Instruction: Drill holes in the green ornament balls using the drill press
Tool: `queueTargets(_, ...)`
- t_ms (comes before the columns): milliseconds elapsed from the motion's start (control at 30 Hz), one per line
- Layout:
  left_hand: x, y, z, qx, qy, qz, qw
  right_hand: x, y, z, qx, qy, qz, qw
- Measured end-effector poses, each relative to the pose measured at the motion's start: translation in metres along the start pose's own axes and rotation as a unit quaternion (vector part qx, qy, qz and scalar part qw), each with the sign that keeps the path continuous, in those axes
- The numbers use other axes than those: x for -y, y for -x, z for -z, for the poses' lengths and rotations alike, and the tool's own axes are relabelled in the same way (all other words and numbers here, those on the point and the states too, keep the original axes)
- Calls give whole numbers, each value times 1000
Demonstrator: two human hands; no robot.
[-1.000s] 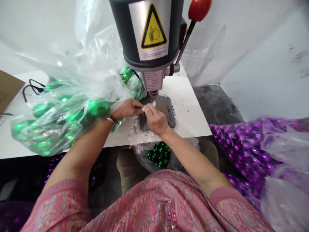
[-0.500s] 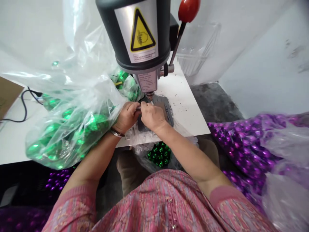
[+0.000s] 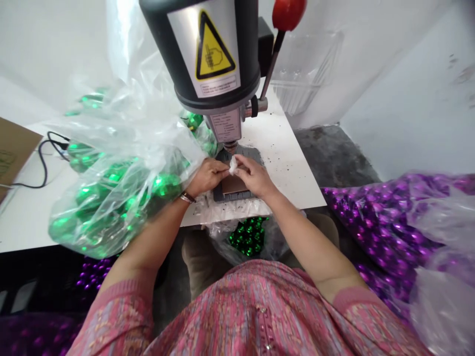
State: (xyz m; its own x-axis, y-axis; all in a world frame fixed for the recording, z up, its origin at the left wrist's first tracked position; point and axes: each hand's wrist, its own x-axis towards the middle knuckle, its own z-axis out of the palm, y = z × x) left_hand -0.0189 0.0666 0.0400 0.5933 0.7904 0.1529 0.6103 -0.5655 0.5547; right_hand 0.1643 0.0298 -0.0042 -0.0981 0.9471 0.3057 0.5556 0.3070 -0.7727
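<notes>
A dark press machine (image 3: 211, 54) with a yellow warning label stands on the white table (image 3: 285, 163); its tip (image 3: 230, 146) hangs just above my hands. My left hand (image 3: 208, 175) and my right hand (image 3: 256, 175) meet under the tip, both pinching a small white crumpled piece (image 3: 233, 165). Below them lies a brown pad on a dark grey base plate (image 3: 233, 187). A clear plastic bag of shiny green balls (image 3: 111, 193) presses against my left forearm.
A red-knobbed lever (image 3: 287, 15) sticks up right of the machine. Green beads in a bag (image 3: 247, 237) sit on my lap below the table edge. Purple beads in plastic (image 3: 374, 222) fill the right side. A black cable (image 3: 44, 163) and cardboard (image 3: 15, 148) lie at left.
My hands have spread slightly and lifted, uncovering the brown pad; the white piece now shows between the fingertips. The view has shifted a little.
</notes>
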Motion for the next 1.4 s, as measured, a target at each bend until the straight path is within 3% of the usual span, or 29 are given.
queueTargets(167,-6,-14,5,88,53,54,993,1,-4,-4,11,10,-13,1000)
queueTargets(333,-3,-12,3,97,48,45,993,14,-1,-14,-17,63,-50,997)
queueTargets(400,-1,-6,-2,59,43,29,997,20,-1,-17,-25,84,-71,994)
queueTargets(633,6,26,-39,-183,-19,-50,982,36,-4,-29,-51,105,-147,982)
queueTargets(767,6,28,-57,-266,-28,-42,963,31,8,-20,-24,66,-126,989)
queueTargets(867,2,25,-53,-246,4,-5,969,21,13,-3,20,12,-84,996)
queueTargets(1000,-6,16,-32,-155,100,109,977,5,3,14,75,-86,-54,992)
queueTargets(1100,-11,6,-19,-85,131,176,972,-3,-9,13,167,-263,-59,948)
queueTargets(1167,-15,1,-14,-57,120,192,972,-6,-13,10,193,-348,-77,914)
queueTargets(1233,-17,-1,-13,-48,92,186,977,-7,-15,7,184,-360,-86,911)
queueTargets(1400,-18,-3,-21,-59,24,150,987,-6,-17,7,147,-250,-68,954)
